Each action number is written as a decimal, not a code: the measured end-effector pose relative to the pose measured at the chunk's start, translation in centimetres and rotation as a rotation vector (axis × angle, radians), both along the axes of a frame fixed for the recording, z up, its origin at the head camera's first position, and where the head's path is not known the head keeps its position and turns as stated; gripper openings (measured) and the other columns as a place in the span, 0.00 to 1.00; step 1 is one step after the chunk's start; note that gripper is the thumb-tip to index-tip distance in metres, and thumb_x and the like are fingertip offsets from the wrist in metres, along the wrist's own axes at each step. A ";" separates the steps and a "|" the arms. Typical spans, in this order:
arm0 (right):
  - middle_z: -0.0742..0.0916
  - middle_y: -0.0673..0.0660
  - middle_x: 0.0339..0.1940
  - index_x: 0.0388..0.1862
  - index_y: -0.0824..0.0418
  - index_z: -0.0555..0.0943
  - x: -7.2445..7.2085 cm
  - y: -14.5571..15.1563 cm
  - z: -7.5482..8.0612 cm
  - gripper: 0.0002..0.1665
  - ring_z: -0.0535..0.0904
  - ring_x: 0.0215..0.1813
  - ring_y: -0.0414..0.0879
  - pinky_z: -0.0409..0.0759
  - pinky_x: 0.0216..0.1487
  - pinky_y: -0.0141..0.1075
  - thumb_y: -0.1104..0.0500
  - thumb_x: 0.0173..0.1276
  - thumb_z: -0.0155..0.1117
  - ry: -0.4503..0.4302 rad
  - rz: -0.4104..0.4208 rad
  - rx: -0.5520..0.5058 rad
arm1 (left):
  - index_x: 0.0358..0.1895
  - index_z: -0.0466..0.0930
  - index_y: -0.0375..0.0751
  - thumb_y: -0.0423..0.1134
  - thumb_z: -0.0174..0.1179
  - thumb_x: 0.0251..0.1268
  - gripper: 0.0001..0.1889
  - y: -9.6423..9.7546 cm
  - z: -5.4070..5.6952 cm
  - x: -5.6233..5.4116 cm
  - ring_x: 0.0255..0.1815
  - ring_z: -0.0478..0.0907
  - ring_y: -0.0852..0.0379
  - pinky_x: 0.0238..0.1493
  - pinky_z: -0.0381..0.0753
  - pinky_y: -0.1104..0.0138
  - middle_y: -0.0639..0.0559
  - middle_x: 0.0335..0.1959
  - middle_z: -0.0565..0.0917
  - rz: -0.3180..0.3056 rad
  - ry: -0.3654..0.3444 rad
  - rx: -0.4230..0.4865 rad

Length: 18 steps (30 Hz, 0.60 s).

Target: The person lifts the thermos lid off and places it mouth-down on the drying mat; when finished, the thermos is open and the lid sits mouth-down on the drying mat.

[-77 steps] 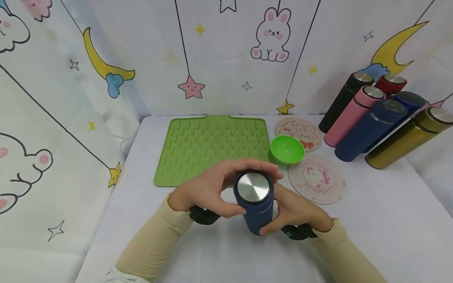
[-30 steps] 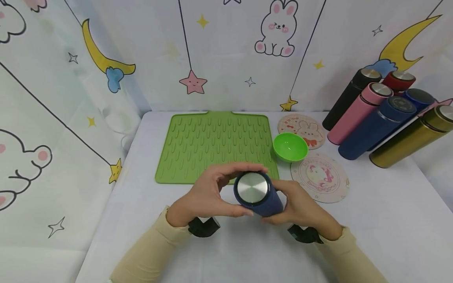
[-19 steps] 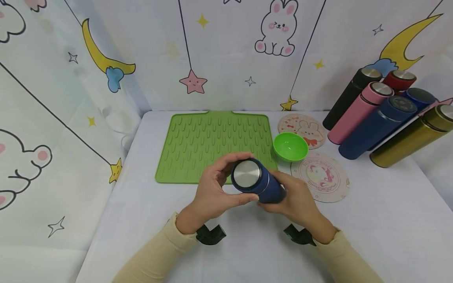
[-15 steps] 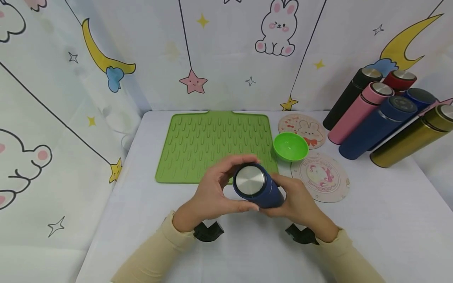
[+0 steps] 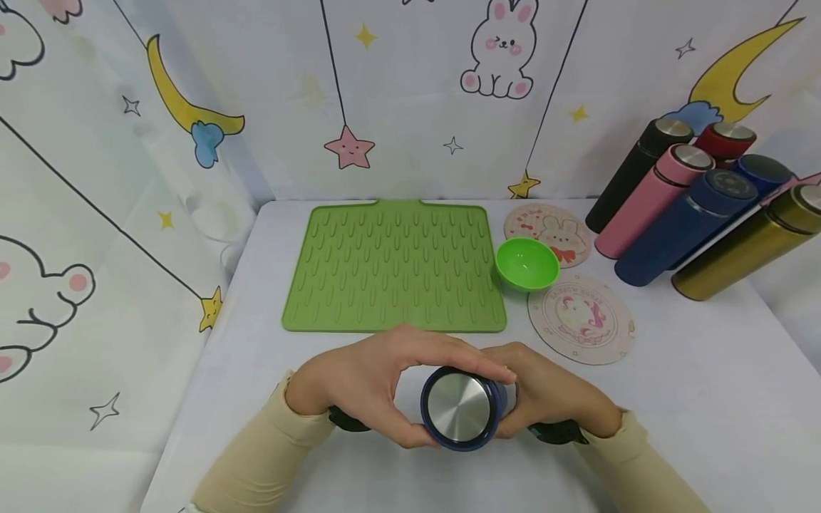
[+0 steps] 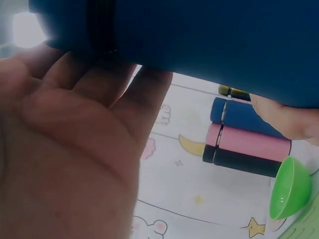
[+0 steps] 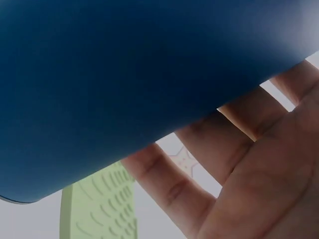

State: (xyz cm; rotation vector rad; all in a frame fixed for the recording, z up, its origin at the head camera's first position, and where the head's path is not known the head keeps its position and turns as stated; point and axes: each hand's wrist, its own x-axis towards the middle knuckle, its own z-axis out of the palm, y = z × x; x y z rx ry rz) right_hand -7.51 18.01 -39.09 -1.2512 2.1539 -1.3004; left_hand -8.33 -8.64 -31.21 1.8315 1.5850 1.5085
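A dark blue thermos flask (image 5: 458, 407) with a brushed steel lid top is held over the near middle of the table, its lid facing the head camera. My left hand (image 5: 378, 381) holds it at the lid end, thumb on the near side and fingers across the far side. Around the lower body, my right hand (image 5: 548, 388) grips from the right. Much of the flask's body is hidden behind its lid and the hands in the head view. In the left wrist view the flask (image 6: 209, 45) fills the top, above my left palm. My right fingers (image 7: 169, 189) lie against its side.
A green ridged mat (image 5: 394, 267) lies at the back of the table. Right of it are a bright green bowl (image 5: 527, 265) and two round coasters, one with a unicorn (image 5: 581, 320), one with a rabbit (image 5: 558, 231). Several other flasks, including a pink one (image 5: 654, 203), stand at the back right.
Over the last half second, both hands have brought the flask nearer to the person, and its lid faces the head camera more squarely. Earlier it was tilted and lifted toward the mat.
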 end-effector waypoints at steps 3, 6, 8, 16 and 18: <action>0.90 0.42 0.52 0.60 0.45 0.82 0.0 0.0 -0.1 0.36 0.86 0.52 0.38 0.85 0.60 0.35 0.53 0.52 0.87 0.012 -0.014 -0.002 | 0.69 0.72 0.26 0.31 0.75 0.57 0.36 -0.1 -0.1 0.2 0.67 0.80 0.53 0.72 0.79 0.58 0.35 0.67 0.80 0.047 -0.016 0.006; 0.89 0.42 0.55 0.66 0.46 0.79 -0.1 0.2 -0.3 0.43 0.86 0.56 0.38 0.84 0.64 0.35 0.52 0.50 0.89 0.075 -0.056 0.007 | 0.67 0.74 0.27 0.31 0.79 0.52 0.37 -0.2 -0.4 0.4 0.67 0.81 0.52 0.72 0.79 0.58 0.36 0.65 0.82 0.146 -0.016 0.040; 0.89 0.43 0.57 0.69 0.48 0.78 -0.1 0.4 -0.4 0.48 0.85 0.59 0.38 0.83 0.65 0.35 0.51 0.48 0.90 0.126 -0.095 0.012 | 0.66 0.75 0.28 0.31 0.82 0.48 0.39 -0.1 -0.7 0.6 0.66 0.82 0.51 0.70 0.80 0.57 0.36 0.64 0.84 0.230 -0.019 0.068; 0.90 0.48 0.56 0.64 0.53 0.81 0.3 -0.1 -0.9 0.49 0.87 0.58 0.44 0.87 0.61 0.42 0.56 0.39 0.92 0.333 -0.406 0.052 | 0.66 0.79 0.38 0.28 0.84 0.41 0.41 1.0 -2.4 1.9 0.61 0.85 0.54 0.60 0.86 0.60 0.42 0.61 0.86 0.639 -0.205 0.147; 0.91 0.52 0.56 0.65 0.57 0.81 0.4 -0.4 -1.1 0.51 0.88 0.57 0.48 0.87 0.58 0.44 0.57 0.38 0.92 0.409 -0.508 0.065 | 0.66 0.79 0.41 0.28 0.83 0.43 0.41 1.4 -2.7 2.1 0.60 0.85 0.54 0.58 0.86 0.61 0.44 0.62 0.86 0.732 -0.254 0.168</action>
